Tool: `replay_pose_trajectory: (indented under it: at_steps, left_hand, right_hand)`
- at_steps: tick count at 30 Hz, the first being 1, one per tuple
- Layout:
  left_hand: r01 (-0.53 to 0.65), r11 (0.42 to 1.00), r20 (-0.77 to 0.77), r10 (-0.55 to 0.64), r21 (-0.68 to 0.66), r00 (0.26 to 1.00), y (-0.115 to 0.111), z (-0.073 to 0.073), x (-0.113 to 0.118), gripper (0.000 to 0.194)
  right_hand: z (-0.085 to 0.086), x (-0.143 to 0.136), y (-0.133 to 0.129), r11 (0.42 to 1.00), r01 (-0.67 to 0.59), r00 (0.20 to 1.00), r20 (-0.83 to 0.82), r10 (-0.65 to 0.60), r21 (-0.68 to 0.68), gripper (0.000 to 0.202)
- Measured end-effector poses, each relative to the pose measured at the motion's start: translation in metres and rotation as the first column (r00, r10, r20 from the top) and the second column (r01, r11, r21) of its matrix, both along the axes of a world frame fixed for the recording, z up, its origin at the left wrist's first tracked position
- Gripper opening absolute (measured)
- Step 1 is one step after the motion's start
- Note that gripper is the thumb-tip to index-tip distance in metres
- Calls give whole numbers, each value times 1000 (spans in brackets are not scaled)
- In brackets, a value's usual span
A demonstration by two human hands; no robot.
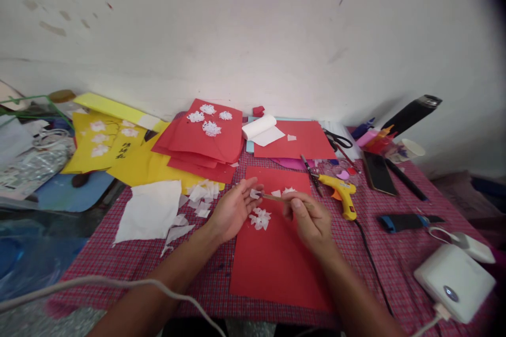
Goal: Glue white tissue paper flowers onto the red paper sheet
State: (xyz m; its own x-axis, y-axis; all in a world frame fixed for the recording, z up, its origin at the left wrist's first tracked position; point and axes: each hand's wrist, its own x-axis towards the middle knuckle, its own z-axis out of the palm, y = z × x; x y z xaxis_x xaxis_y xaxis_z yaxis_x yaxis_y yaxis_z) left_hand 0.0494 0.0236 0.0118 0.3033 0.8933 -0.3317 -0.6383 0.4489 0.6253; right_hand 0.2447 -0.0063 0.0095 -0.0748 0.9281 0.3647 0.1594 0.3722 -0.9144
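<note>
My left hand is palm up with its fingers spread, over the left edge of a red sheet. A small piece of white paper touches its fingertips. My right hand pinches a thin stick, whose tip meets that paper. Below the stick, a white paper flower lies on the red sheet. A second white cluster sits partly behind my right hand. Loose white paper pieces lie left of my left hand.
White tissue lies at the left. Red sheets with white flowers and yellow sheets are behind. To the right are a yellow glue gun, scissors, a phone and a white box. A cable crosses in front.
</note>
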Motion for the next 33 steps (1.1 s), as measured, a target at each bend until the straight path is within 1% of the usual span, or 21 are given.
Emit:
replay_pose_trajectory:
  at_steps: [5,8,10,13,15,17,20,23,25,29,31,33]
  left_hand:
    - [-3,1000,-8,3,2,1000,0,0,0,35]
    - [-11,1000,-27,12,26,1000,0,-2,-1,31]
    - [-8,997,-82,14,74,997,-1,-5,0,33]
    - [32,976,-261,26,215,965,-3,-10,1,49]
    - [82,944,-376,47,320,925,-5,-14,1,53]
    - [135,908,-467,73,397,881,-7,-18,1,56]
    - [211,862,-599,126,460,791,-10,-20,-1,57]
    - [276,817,-700,202,506,685,-11,-17,-4,52]
    - [310,779,-726,254,546,639,-11,-15,-6,48]
    - [407,675,-734,301,615,609,-12,-14,-8,48]
    - [469,620,-748,320,629,582,-12,-17,-8,49]
    - [548,549,-771,367,631,520,-11,-19,-9,52]
  right_hand:
    - [-2,0,1,1000,13,999,53,-12,-23,21]
    - [-2,-1,2,999,24,998,66,-22,-22,22]
    - [-2,-2,4,999,35,998,53,-34,-31,22]
    - [-1,-3,7,994,77,997,-8,-78,-72,24]
    - [0,-3,9,989,104,992,-67,-111,-103,24]
    - [1,-3,11,986,116,984,-119,-130,-123,23]
    - [3,-3,13,982,116,979,-152,-139,-147,24]
    - [3,-3,13,978,95,979,-164,-125,-184,25]
    - [3,-3,13,974,79,974,-191,-120,-210,25]
    - [2,-2,13,966,70,968,-216,-126,-247,27]
    - [2,-2,13,968,96,971,-191,-142,-230,27]
    - [3,-3,14,975,126,973,-167,-157,-184,27]
